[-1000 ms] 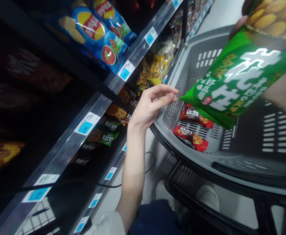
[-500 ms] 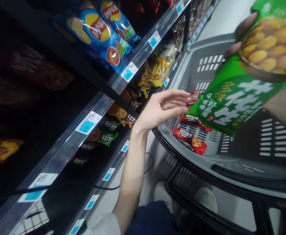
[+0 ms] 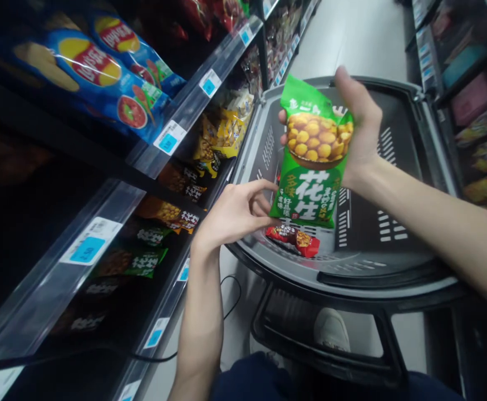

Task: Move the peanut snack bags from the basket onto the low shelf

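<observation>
Green peanut bag (image 3: 312,167) over grey basket (image 3: 393,184)

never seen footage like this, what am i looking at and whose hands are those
This is one picture from a camera worn on a person's head, looking forward and down, so both hands belong to the wearer. It is a shop aisle. The right hand holds a green snack bag upright over a grey shopping basket. The left hand reaches toward the bag's lower corner, fingers close to it. A red packet lies in the basket. On the left are shelves with blue crisp bags and price tags.
</observation>
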The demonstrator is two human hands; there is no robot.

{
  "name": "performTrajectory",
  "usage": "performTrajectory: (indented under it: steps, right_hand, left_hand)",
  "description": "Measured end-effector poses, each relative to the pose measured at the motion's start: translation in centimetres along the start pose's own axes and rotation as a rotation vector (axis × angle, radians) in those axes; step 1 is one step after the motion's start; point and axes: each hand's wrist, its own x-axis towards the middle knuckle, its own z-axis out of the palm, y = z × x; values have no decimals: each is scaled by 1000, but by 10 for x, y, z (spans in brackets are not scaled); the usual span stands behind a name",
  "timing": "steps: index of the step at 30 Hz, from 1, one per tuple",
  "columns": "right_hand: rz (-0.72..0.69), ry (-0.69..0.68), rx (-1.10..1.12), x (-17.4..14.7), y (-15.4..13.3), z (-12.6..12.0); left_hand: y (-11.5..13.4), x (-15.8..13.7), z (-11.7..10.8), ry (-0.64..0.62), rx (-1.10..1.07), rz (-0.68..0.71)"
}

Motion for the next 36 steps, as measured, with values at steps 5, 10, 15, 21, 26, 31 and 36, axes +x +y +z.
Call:
performTrajectory:
  steps: [5,10,15,21,26,31,36]
  right_hand:
    - [36,-120,163,-1,2,-1]
    - [35,-64,90,-3,-3,4]
    - [50,13,80,-2,-1,4]
    - [7,-42,-41,0,4,0]
    - [28,-81,-15,2,5,2]
    - [19,-87,96,-4,5,6]
    - [62,-25,41,-4,3,9]
  left_hand:
    - [6,-2,0,-79,97,-12]
    - [9,-4,-2,-132,131,-11]
    - [10,-3,-2,-164,187,-21]
    - [12,-2,-1,-193,202,-20]
    - [12,-4,-1,-209,223,-11]
    - [9,-4,0,-225,221,-1]
    - [6,-4,0,-217,217,52]
